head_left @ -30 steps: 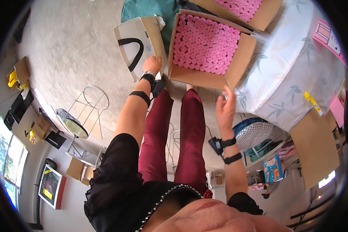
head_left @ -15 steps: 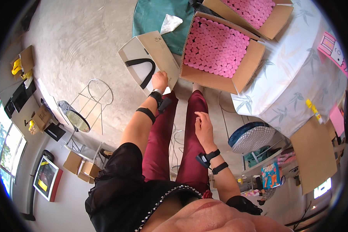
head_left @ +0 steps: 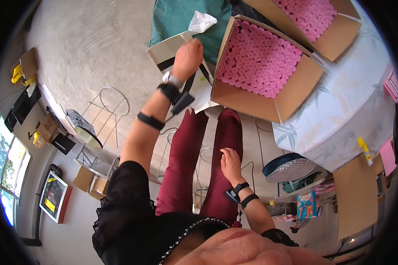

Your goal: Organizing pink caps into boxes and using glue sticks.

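My left hand point(head_left: 188, 59) is closed in a fist at the top of a beige paper bag point(head_left: 168, 45), gripping its black strap handle point(head_left: 205, 70). The bag stands just beyond my knees, partly hidden by my hand and wrist. My right hand point(head_left: 231, 164) rests over my right thigh, holding nothing, its fingers loosely bent and a little apart. To the right of the bag stands an open cardboard box point(head_left: 298, 90) packed with pink rolls point(head_left: 261, 59).
A second box point(head_left: 340, 37) of pink rolls stands behind, beside a table with a leaf-patterned cloth point(head_left: 292, 132). A crumpled white piece point(head_left: 202, 22) lies on green cloth point(head_left: 170, 20). A round stool point(head_left: 292, 167) is at the right; a wire stool frame point(head_left: 114, 100) at the left.
My left hand has risen from the bag's near side to its top and taken hold of the handle. The bag has turned and shifted. My right hand has dropped slightly toward me.
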{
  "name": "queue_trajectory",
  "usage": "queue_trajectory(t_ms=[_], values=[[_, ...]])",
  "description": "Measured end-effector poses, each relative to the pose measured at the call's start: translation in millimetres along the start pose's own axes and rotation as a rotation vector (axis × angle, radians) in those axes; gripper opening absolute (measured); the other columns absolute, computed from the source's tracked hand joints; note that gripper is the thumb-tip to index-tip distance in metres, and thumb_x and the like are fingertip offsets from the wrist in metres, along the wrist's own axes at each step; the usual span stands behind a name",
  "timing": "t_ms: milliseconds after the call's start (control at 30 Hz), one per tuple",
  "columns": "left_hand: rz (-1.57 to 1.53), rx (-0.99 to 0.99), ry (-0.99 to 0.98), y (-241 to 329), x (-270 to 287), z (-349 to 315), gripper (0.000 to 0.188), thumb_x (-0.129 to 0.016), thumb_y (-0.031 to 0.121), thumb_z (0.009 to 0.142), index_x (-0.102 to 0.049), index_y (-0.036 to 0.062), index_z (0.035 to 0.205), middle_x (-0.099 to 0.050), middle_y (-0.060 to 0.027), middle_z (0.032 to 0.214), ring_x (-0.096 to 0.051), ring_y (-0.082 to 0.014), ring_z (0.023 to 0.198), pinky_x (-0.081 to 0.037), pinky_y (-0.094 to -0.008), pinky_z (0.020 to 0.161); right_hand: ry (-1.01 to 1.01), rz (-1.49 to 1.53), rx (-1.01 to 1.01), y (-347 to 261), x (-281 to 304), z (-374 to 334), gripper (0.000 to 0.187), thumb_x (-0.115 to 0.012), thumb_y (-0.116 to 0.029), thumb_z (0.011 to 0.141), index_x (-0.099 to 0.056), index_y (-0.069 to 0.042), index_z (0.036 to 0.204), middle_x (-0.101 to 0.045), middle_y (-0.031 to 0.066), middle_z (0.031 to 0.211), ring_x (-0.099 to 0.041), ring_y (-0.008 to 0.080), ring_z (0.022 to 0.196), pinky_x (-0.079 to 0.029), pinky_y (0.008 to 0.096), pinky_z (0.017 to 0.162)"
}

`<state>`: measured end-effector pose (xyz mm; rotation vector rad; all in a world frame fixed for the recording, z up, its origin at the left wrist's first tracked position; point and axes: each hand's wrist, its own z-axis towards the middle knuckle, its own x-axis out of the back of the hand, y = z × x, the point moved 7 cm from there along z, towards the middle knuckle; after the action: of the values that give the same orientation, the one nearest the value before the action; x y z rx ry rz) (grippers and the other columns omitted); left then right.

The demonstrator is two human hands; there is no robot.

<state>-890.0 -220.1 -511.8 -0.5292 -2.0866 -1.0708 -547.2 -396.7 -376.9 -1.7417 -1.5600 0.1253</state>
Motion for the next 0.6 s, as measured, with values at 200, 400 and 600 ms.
queue_trajectory(t_ms=[200, 400, 600], values=[[0.484, -0.05, -0.358, -65.8, -100.4, 101.7, 0.042, -0.051, 0.017, 0.082, -0.059, 0.0253, 0.123, -0.045, -0.0172, 0.127, -0.041, -0.0382, 0.121, -0.043, -0.0429, 0.096, 0.036, 0.214, -0.027, 1.0, -10.3, 18.2, 0.027, -0.054, 0.003, 0.08, -0.056, -0.005, 0.106, -0.058, 0.0143, 0.101, -0.057, 0.0332, 0.092, -0.048, 0.0408, 0.079], [0.641, 0.154, -0.613, -99.1, -162.3, 122.6, 0.049, -0.052, 0.026, 0.081, -0.053, 0.0387, 0.128, -0.032, -0.0073, 0.143, -0.025, -0.0315, 0.136, -0.032, -0.0487, 0.105, 0.084, 0.252, -0.132, 12.7, -6.9, 22.1, 0.022, -0.053, 0.003, 0.081, -0.058, -0.003, 0.102, -0.059, 0.0145, 0.098, -0.058, 0.0325, 0.091, -0.048, 0.0385, 0.078], [0.455, 0.104, -0.565, -109.1, -148.7, 140.7, 0.054, -0.054, 0.028, 0.079, -0.051, 0.0077, 0.129, -0.039, -0.0123, 0.141, -0.034, -0.0327, 0.131, -0.033, -0.0463, 0.105, 0.072, 0.28, -0.12, 2.4, -11.4, 25.4, 0.025, -0.054, 0.002, 0.08, -0.057, -0.005, 0.104, -0.059, 0.0141, 0.098, -0.058, 0.033, 0.09, -0.048, 0.0394, 0.078]])
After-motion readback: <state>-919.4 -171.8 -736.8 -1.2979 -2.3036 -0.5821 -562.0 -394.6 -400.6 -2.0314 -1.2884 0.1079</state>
